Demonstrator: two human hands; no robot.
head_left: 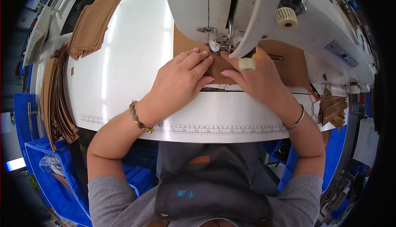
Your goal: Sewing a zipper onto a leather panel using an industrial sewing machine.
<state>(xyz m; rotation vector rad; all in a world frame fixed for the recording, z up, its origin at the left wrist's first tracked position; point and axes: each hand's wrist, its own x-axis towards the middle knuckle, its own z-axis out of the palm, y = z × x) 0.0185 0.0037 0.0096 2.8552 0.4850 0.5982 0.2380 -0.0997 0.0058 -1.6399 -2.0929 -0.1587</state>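
Observation:
A brown sheet (295, 68), perhaps leather or fabric, lies flat under the needle area of a white sewing machine (189, 6). My left hand (183, 74) rests on the sheet's left part, fingers stretched towards the presser foot (222, 48) and thumb apart. On the other side, my right hand (260, 74) presses on the sheet with thumb and forefinger spread; its remaining fingers are partly hidden by the machine and a cream knob (247, 64). A slot with a metallic-looking edge (277, 57) shows in the sheet right of that hand.
Brown pieces lie in a stack (93, 27) at the far left, with another bundle (55, 99) over the table's left edge. Small brown pieces (332, 109) sit at right. A ruler strip (206, 130) runs along the front edge. Blue bins (62, 185) stand below.

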